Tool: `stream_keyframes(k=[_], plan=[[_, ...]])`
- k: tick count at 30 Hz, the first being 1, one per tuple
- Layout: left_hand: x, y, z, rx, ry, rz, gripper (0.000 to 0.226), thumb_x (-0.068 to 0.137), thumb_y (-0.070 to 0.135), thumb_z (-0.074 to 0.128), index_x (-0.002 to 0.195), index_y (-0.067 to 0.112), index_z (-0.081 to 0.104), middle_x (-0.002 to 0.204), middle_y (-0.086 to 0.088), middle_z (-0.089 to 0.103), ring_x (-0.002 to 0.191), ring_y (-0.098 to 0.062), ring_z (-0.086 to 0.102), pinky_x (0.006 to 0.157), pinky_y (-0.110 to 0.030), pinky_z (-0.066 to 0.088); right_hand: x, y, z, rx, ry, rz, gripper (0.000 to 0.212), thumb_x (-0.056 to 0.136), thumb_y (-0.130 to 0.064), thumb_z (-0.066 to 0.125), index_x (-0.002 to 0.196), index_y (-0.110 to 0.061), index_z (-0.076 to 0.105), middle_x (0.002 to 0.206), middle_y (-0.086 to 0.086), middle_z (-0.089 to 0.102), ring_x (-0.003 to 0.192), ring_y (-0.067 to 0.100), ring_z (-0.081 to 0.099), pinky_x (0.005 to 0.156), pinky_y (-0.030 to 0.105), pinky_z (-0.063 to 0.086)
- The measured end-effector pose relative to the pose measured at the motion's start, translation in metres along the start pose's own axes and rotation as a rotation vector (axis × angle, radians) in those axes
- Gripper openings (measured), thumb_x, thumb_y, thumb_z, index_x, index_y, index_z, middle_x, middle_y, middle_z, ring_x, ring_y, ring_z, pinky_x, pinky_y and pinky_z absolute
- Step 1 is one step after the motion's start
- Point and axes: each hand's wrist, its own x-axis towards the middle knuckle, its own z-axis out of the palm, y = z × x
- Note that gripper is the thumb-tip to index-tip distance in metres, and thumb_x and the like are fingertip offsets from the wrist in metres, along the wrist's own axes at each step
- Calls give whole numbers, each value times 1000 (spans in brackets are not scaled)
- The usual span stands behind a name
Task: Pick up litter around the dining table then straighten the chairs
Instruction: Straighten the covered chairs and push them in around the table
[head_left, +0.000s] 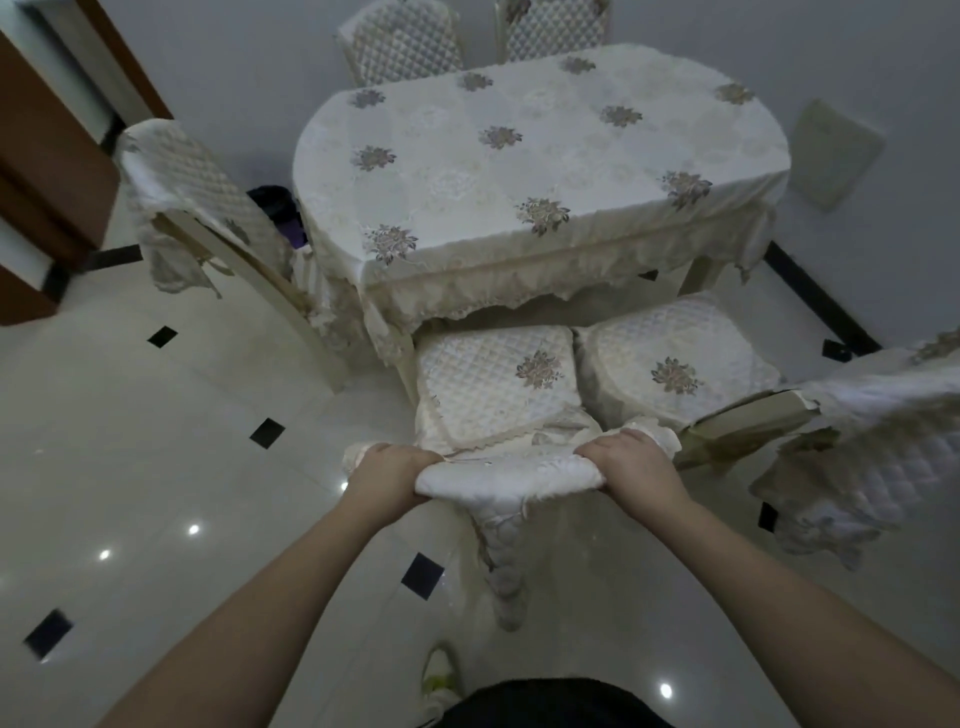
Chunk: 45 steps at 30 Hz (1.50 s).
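A dining table (540, 156) under a cream cloth with flower motifs fills the upper middle. Directly before me stands a chair (493, 389) with a quilted cream cover, its seat partly under the table's near edge. My left hand (387, 470) grips the left end of its covered backrest top. My right hand (631, 465) grips the right end. A second chair (675, 374) sits beside it on the right, seat close to the table. No litter shows on the floor in view.
Another covered chair (202, 218) stands angled at the table's left end, two more (400, 41) at the far side. A draped chair back (872, 441) juts in from the right. The glossy white tiled floor (156, 467) has small black insets. A wooden door (47, 171) is far left.
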Motion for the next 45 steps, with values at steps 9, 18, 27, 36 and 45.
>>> stream_keyframes(k=[9,18,27,36,45], plan=[[34,13,4,-10,-4,-133,23,69,47,66,86,32,69,75,3,70,73,-23,67,67,-30,44,30,36,-15,-15,-9,-6,25,71,-27,68,96,-30,71,94,-6,73,90,20,66,85,35,43],[74,50,7,-32,110,-124,26,73,42,70,96,31,66,81,6,68,77,-21,65,67,-33,38,54,89,-35,18,18,70,35,69,-13,75,101,-26,73,97,2,73,92,28,65,91,39,43],[103,22,-1,3,121,89,31,67,40,77,97,40,68,73,11,69,59,-14,64,45,-22,35,71,96,-22,71,138,149,34,58,-11,82,88,-21,73,85,4,72,77,28,65,76,37,50],[115,-42,-19,26,182,35,34,69,49,45,81,30,71,65,4,68,55,-21,65,44,-27,45,116,53,-10,35,148,128,28,66,-15,76,93,-23,72,87,1,73,80,26,66,81,38,48],[155,-10,-18,29,169,-89,18,65,38,62,78,28,69,61,3,65,52,-23,62,46,-23,34,157,105,-29,63,90,120,28,63,-15,78,88,-26,75,83,0,74,77,25,66,82,36,47]])
